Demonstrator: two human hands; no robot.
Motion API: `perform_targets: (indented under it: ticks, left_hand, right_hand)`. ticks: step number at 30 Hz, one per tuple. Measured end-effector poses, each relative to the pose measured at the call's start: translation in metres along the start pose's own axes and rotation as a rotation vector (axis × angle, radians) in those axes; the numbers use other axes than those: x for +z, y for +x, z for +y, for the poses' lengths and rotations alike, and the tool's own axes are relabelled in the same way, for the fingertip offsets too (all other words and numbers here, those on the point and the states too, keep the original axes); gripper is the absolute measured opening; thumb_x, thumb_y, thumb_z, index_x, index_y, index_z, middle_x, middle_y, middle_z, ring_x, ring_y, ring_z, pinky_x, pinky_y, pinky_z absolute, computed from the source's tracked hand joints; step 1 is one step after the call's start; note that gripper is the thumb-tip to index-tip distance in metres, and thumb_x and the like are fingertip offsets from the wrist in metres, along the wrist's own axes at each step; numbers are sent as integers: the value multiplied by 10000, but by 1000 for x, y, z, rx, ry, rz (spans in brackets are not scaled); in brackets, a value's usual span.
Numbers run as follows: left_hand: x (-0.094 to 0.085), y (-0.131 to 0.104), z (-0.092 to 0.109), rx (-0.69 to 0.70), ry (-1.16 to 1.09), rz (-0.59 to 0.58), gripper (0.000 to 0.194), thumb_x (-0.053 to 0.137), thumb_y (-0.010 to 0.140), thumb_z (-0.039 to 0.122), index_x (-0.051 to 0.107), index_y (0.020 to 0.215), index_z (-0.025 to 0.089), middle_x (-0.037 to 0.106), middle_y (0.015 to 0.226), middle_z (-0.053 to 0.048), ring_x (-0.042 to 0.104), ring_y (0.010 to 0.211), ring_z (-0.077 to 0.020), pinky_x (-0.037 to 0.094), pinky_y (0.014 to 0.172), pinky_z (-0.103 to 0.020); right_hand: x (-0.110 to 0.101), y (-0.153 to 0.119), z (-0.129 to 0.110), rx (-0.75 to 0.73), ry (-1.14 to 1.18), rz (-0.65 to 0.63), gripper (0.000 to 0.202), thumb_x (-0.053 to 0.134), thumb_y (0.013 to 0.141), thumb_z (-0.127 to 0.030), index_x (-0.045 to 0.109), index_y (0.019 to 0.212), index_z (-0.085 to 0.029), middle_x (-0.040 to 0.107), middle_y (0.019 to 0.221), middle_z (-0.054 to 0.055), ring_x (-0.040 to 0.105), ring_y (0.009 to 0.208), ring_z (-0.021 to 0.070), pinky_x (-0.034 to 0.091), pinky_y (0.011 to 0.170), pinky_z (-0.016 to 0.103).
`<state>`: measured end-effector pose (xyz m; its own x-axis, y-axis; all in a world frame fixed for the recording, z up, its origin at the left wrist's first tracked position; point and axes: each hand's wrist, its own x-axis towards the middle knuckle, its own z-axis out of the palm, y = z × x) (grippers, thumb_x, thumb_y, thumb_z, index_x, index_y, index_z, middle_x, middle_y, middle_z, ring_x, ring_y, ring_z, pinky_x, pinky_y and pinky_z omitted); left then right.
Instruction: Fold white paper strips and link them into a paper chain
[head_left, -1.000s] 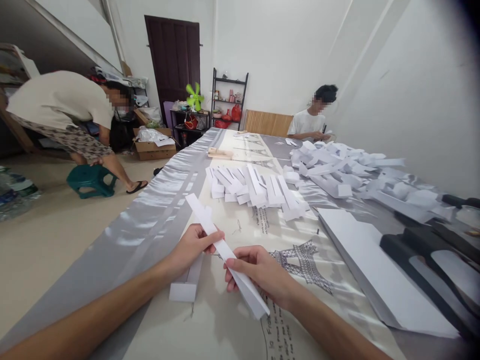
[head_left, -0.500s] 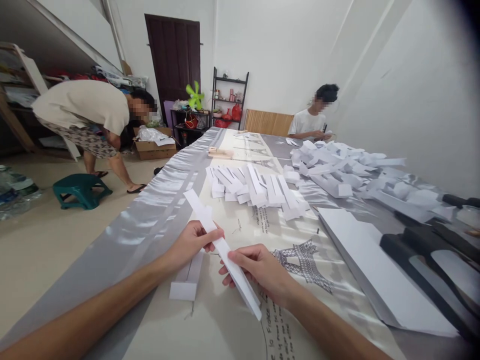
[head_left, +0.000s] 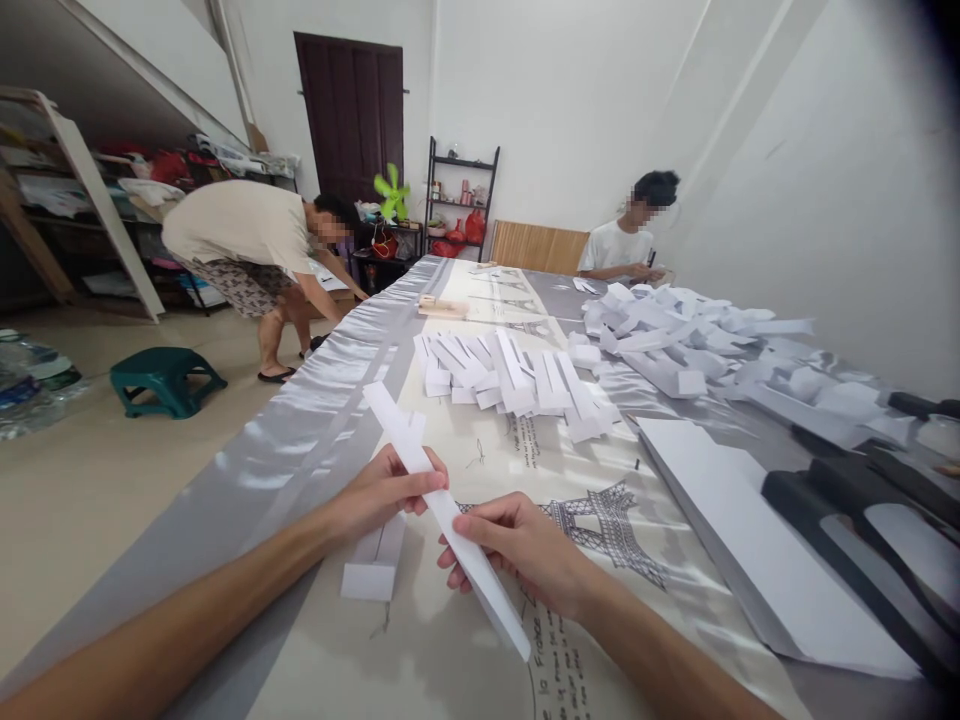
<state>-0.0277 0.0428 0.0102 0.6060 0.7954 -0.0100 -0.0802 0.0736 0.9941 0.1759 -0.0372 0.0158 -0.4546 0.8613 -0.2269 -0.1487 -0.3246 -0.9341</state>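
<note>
A long folded white paper strip (head_left: 487, 580) slants across the middle of the view, held above the table. My left hand (head_left: 394, 480) pinches its upper part between thumb and fingers. Lower on the strip, my right hand (head_left: 510, 545) grips it with the thumb on top and fingers beneath. Under my left hand lies a folded white paper piece (head_left: 369, 580) on the printed cloth (head_left: 322, 655). Beyond my hands is a pile of folded paper pieces (head_left: 514, 375).
A stack of white sheets (head_left: 750, 540) lies at the right beside a black object (head_left: 832, 510). A larger heap of folded papers (head_left: 690, 335) is farther back. One person (head_left: 619, 245) sits there; another person (head_left: 232, 225) bends left of the table, near a green stool (head_left: 166, 380).
The bending person has moved right, toward the table. In my hands the strip has shifted slightly, its near end now a little lower. Both hands keep their hold.
</note>
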Motion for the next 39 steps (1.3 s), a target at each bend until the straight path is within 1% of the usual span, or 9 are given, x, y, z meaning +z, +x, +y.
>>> perform_targets:
  ticks: [5,11,13,17,20,24,30,34,39]
  left_hand:
    - [3,2,-1,4,16,66,415,803,703,531,662,695,140,431,462,54,359,472,-82,263,505,-232]
    - [2,3,-2,22,74,53,376,751,772,507,666,720,144,475,513,37,402,509,-93,295,520,-229]
    - [1,3,0,14,152,14,384,723,802,516,677,720,143,513,530,21,422,510,-98,301,514,-230]
    - [0,0,8,-29,345,-115,492,673,853,511,615,525,149,552,494,-13,422,474,-101,315,510,-246]
    - [-2,0,13,-36,390,-150,506,656,869,493,626,496,153,552,479,-16,417,465,-102,326,521,-250]
    - [-7,2,13,-43,396,-134,459,664,871,444,662,522,147,528,464,-4,415,470,-100,313,525,-242]
    - [-14,5,3,-52,372,-115,430,671,871,422,679,547,139,591,518,-22,440,487,-97,326,528,-229]
    - [-17,7,-1,-48,353,-86,445,670,879,438,675,556,133,584,514,-17,436,483,-88,310,514,-219]
    - [-21,9,-2,-25,296,-29,497,674,877,496,652,539,132,570,514,-11,400,479,-78,281,499,-221]
  right_hand:
    - [1,0,-1,0,26,6,417,774,794,-537,807,854,-126,765,885,120,716,718,187,583,744,355]
    - [-1,1,1,-3,12,31,383,767,811,-508,808,891,-135,769,877,115,717,711,183,587,748,359]
    - [-1,1,2,-22,-7,52,377,756,823,-503,808,903,-138,771,875,114,712,699,179,587,743,361]
    - [-2,1,3,-60,-51,88,395,733,845,-506,805,936,-129,770,870,120,716,706,189,589,741,367]
    - [-4,1,1,-27,-77,73,425,724,846,-531,801,929,-121,773,900,132,731,743,209,594,773,385]
    - [-8,1,-1,6,-139,47,443,700,864,-538,796,880,-105,778,921,151,737,745,209,593,761,364]
    - [-6,1,0,-29,-104,47,439,700,861,-544,784,850,-113,774,890,126,732,753,207,582,753,350]
    - [-4,1,-2,-9,-88,56,419,718,849,-533,781,857,-119,772,886,115,737,773,214,592,763,361]
    - [-10,2,-1,6,-113,68,424,702,865,-534,789,857,-120,778,885,127,748,769,216,605,760,365]
